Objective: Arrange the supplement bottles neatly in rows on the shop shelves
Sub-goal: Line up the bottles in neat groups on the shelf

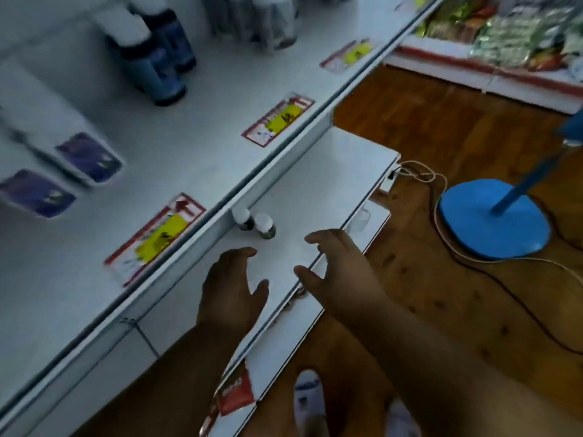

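Two small dark bottles with white caps (pixel 256 223) stand side by side on the lower white shelf (pixel 328 184), close under the lip of the shelf above. My left hand (pixel 235 288) hovers over that shelf a little in front of them, fingers loosely spread, holding nothing. My right hand (pixel 337 269) reaches in from the right over the shelf's front edge, fingers spread and curved, also without anything in it. On the upper shelf (pixel 205 146) stand two tall blue bottles with white caps (pixel 157 58) and blurred clear bottles (pixel 271 20) further back.
White boxes with purple labels (pixel 63 165) stand at the upper shelf's left. Yellow-and-red price tags (pixel 277 119) lie along its front. On the wooden floor sit a blue fan base (pixel 492 222), cables (pixel 419 176) and a far rack of snack packets (pixel 504 36). My slippered foot (pixel 309 398) is below.
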`<state>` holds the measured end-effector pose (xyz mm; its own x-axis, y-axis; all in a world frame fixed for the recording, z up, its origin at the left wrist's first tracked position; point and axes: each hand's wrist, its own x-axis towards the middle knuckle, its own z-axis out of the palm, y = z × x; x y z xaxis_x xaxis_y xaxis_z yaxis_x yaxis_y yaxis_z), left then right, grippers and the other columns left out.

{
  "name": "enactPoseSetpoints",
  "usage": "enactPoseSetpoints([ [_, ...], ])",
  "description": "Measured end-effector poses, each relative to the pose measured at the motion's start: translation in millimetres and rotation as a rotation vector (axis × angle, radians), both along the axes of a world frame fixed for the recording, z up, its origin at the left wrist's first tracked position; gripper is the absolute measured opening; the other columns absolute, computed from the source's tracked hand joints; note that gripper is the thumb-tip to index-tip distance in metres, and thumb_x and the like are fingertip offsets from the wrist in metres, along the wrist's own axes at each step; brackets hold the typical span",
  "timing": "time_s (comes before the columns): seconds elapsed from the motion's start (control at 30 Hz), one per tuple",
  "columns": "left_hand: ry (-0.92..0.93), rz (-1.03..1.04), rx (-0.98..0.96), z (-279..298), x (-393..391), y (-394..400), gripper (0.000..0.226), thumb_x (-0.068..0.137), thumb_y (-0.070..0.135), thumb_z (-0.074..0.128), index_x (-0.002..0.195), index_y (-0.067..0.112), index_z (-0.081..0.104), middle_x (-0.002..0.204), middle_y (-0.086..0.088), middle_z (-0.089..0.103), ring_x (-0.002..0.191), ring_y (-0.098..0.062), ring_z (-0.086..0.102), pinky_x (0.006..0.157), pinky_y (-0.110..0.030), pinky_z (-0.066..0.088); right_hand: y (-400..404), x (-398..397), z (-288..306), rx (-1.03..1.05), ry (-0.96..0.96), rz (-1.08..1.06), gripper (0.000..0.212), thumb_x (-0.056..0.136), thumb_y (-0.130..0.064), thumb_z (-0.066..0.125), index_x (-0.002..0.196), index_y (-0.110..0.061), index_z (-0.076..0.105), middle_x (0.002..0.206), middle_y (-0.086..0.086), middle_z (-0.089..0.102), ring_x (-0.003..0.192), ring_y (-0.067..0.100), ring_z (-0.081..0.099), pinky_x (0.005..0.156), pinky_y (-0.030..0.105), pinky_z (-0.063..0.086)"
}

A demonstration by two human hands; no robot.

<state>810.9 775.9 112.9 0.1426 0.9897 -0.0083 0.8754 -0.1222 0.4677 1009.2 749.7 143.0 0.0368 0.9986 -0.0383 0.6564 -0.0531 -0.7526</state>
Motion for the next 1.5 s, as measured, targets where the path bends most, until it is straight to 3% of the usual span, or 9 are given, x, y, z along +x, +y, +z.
enactPoseSetpoints([
  [0.13,0.022,0.075,-0.036,-69,-2,47,0.055,0.083,0.027,0.074,0.132,0.019,0.050,0.128,-0.006,0.053,0.118,-0.024,0.053,0.096,-0.043,0.049,62,-10,-99,-0.056,0.095,0.019,0.052,0.086,-0.034,0.071,0.132,-0.021,0.051,0.131,0.000,0.051,0.114,0.016,0.055,0.092,0.027,0.046],
  [0.4,0.107,0.108,0.015,-157,-16,97,0.059,0.082,0.026,0.075,0.134,0.020,0.049,0.128,0.001,0.051,0.115,-0.015,0.052,0.093,-0.029,0.042,184,-70,-235,-0.026,0.202,0.058,0.096,0.081,-0.037,0.076,0.154,-0.022,0.016,0.157,0.003,0.027,0.140,0.024,0.033,0.115,0.039,0.031],
  [0.5,0.131,0.143,0.008,-163,-21,102,0.062,0.081,0.027,0.076,0.135,0.021,0.048,0.131,0.001,0.050,0.117,-0.015,0.051,0.093,-0.027,0.041,207,-81,-254,-0.015,0.182,0.063,0.067,0.087,-0.031,0.069,0.144,-0.022,0.036,0.140,0.004,0.049,0.125,0.025,0.049,0.100,0.035,0.042],
  [0.63,0.111,0.164,-0.047,-154,-17,96,0.065,0.082,0.031,0.075,0.138,0.023,0.045,0.132,0.005,0.047,0.120,-0.012,0.048,0.095,-0.025,0.039,179,-58,-247,-0.119,0.516,-0.014,0.042,0.086,-0.032,0.070,0.121,-0.020,0.050,0.104,-0.004,0.061,0.093,0.016,0.061,0.073,0.022,0.044],
  [0.83,-0.130,0.203,-0.155,-75,35,16,0.062,0.081,0.060,0.052,0.135,0.030,0.047,0.127,0.013,0.047,0.113,-0.006,0.048,0.097,-0.026,0.038,81,18,-148,-0.484,1.136,-0.131,0.031,0.088,-0.018,0.071,0.116,-0.014,0.059,0.102,0.005,0.069,0.084,0.013,0.071,0.068,0.033,0.060],
  [0.93,-0.218,0.200,-0.107,-3,60,-37,0.062,0.089,0.069,0.039,0.134,0.028,0.049,0.129,0.012,0.052,0.113,-0.004,0.050,0.095,-0.027,0.041,29,44,-62,-0.603,1.266,-0.097,0.041,0.083,-0.023,0.069,0.121,-0.013,0.060,0.115,0.014,0.070,0.103,0.028,0.069,0.089,0.049,0.056],
  [1.1,-0.282,0.239,0.003,119,66,-139,0.060,0.091,0.066,0.027,0.131,0.030,0.052,0.127,0.012,0.055,0.112,0.007,0.048,0.089,-0.005,0.033,-44,51,85,-0.704,1.195,0.164,0.046,0.074,-0.035,0.069,0.113,-0.011,0.063,0.108,0.014,0.069,0.107,0.032,0.065,0.097,0.053,0.049],
  [1.27,-0.325,0.375,0.065,207,26,-220,0.063,0.084,0.070,0.026,0.130,0.035,0.050,0.128,0.010,0.055,0.107,0.000,0.052,0.080,-0.015,0.046,-103,0,194,-0.687,1.122,0.399,0.055,0.062,-0.047,0.076,0.105,-0.015,0.064,0.089,0.006,0.068,0.084,0.024,0.067,0.075,0.044,0.055],
  [1.5,-0.322,0.628,0.186,257,-106,-361,0.059,0.085,0.074,0.035,0.132,0.040,0.044,0.127,0.016,0.054,0.114,0.004,0.051,0.093,-0.033,0.049,-193,-155,261,-0.660,1.043,0.678,0.052,0.067,-0.031,0.070,0.117,-0.019,0.062,0.097,0.002,0.071,0.089,0.018,0.068,0.084,0.041,0.058],
])
